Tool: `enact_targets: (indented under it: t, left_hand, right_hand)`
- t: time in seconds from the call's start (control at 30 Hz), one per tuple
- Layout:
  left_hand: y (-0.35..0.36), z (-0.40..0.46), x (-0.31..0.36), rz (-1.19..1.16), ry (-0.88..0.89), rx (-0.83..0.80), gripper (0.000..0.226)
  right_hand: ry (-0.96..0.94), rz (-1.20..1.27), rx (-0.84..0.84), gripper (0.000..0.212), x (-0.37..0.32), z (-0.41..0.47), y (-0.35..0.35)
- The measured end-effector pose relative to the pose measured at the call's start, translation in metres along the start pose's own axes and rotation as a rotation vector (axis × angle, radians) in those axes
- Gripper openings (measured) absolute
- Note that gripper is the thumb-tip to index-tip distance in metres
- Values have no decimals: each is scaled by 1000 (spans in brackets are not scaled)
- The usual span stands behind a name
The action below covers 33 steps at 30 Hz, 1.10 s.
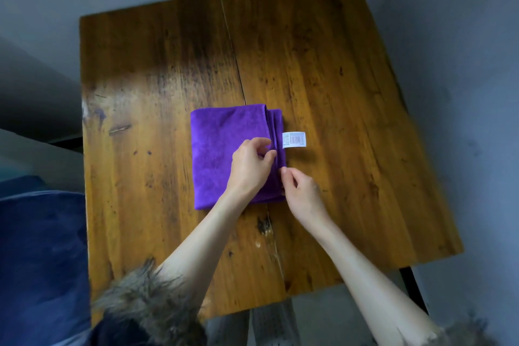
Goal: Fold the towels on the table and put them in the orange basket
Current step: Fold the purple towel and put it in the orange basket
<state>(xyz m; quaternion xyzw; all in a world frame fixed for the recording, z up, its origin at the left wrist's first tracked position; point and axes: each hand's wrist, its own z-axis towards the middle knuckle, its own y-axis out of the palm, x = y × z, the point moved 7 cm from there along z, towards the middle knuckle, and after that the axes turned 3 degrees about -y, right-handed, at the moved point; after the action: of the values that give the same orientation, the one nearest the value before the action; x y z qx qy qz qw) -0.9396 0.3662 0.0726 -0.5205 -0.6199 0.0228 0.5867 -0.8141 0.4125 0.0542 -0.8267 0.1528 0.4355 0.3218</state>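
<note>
A purple towel lies folded into a rectangle in the middle of the wooden table. A white barcode label sticks out from its right edge. My left hand rests on the towel's right part, fingers curled and pinching the layered edge. My right hand is just right of it, its fingertips pinching the same edge near the lower right corner. No orange basket is in view.
Something dark blue sits off the table's left side, low in the view. Fur-trimmed sleeves show at the bottom. A black table leg is visible under the right front corner. Grey floor surrounds the table.
</note>
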Motion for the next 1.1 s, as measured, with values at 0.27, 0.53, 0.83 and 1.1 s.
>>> enact_targets:
  t: [0.27,0.53,0.83,1.1]
  left_hand:
    - [-56,-12,-33,240,256,336,36]
    - [-25,-12,-52,548,323,85,57]
    - [-12,-7,-50,705,377,55,57]
    - [-10,-5,-47,747,413,33,57]
  right_hand:
    - [41,-209,85,35,-19,27,3]
    - [37,-194,148,11,-22,33,3]
    - [301,314,159,8,6,30,3]
    - [-198,-287,475,29,-47,13,-13]
